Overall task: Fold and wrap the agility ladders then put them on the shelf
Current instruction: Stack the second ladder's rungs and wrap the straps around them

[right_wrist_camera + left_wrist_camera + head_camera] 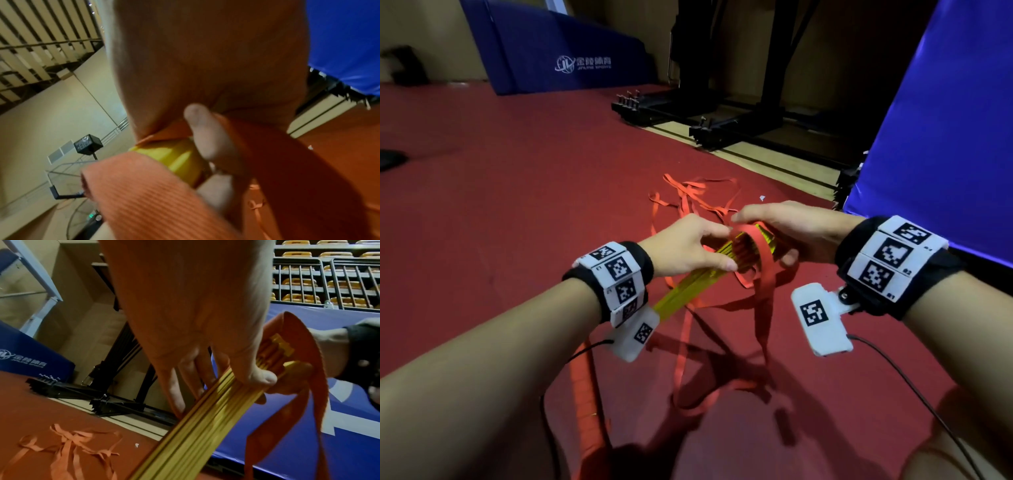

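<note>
A stack of yellow ladder rungs (688, 291) is gathered into one bundle (185, 431) held above the red floor. My left hand (688, 246) grips the bundle from above, thumb on its near side. My right hand (784, 229) holds the bundle's far end, fingers curled round it and round a loop of red strap (760, 246). That strap (298, 340) arcs over the rung ends (176, 155) and hangs down in loose loops (722, 394). More red strap (695, 192) lies tangled on the floor beyond my hands.
A tall blue padded mat (945, 120) stands close on the right. Black metal frame bases (722, 116) sit on the floor ahead. A blue wedge mat (558, 51) leans at the back left. Wrist camera cables (914, 394) trail below my arms.
</note>
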Available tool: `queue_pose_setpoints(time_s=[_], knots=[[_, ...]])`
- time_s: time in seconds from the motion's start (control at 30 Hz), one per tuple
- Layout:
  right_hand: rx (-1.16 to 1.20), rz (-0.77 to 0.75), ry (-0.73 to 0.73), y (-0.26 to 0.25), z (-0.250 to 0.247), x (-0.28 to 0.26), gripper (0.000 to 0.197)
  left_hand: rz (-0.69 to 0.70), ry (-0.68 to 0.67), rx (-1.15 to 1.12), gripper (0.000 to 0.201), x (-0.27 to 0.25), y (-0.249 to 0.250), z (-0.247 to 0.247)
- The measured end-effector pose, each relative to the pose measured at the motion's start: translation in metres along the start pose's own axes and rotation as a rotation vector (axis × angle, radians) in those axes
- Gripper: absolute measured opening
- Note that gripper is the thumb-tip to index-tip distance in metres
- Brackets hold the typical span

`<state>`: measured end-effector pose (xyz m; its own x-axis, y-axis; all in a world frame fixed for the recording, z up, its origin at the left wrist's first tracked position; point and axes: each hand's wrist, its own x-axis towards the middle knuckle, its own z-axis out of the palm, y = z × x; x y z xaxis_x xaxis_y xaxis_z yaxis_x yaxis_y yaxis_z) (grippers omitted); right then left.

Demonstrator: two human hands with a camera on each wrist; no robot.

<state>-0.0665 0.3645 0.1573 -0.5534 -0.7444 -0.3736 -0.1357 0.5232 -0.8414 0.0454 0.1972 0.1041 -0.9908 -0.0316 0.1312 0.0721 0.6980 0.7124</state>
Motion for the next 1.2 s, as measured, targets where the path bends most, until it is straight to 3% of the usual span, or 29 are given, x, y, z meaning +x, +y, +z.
queue_pose_setpoints(time_s=[0.1, 0.2, 0.37, 0.47, 0.6, 0.77, 0.87, 1.03, 1.2], knots=[[-0.088, -0.038, 0.058, 0.002, -0.005, 0.0, 0.058, 0.001, -0.021, -0.105, 0.024, 0.0, -0.001, 0.01], [-0.133, -0.082, 0.026, 0.005, -0.014, 0.0, 0.074, -0.019, -0.013, -0.199, 0.024, 0.001, -0.003, 0.011], [0.067, -0.103, -0.1, 0.009, -0.025, -0.003, 0.034, -0.089, 0.04, -0.366, 0.021, 0.006, -0.01, 0.011], [0.136, -0.117, -0.176, 0.01, -0.028, -0.008, 0.028, -0.101, 0.025, -0.407, 0.019, 0.008, -0.011, 0.011], [0.134, -0.156, -0.123, 0.013, -0.023, -0.007, 0.03, -0.13, 0.031, -0.284, 0.025, 0.015, -0.012, 0.002], [0.133, -0.192, -0.053, 0.009, -0.008, 0.001, 0.032, -0.013, 0.228, -0.159, 0.075, 0.013, 0.005, -0.011], [0.134, -0.221, 0.031, 0.004, 0.004, 0.006, 0.034, 0.05, 0.336, 0.047, 0.073, 0.008, 0.007, -0.007], [0.143, -0.205, 0.045, 0.0, 0.018, 0.016, 0.034, 0.057, 0.341, 0.095, 0.062, 0.004, -0.005, -0.015], [-0.013, -0.28, 0.137, 0.006, 0.032, 0.024, 0.028, 0.079, 0.366, 0.115, 0.058, -0.003, -0.014, -0.022]])
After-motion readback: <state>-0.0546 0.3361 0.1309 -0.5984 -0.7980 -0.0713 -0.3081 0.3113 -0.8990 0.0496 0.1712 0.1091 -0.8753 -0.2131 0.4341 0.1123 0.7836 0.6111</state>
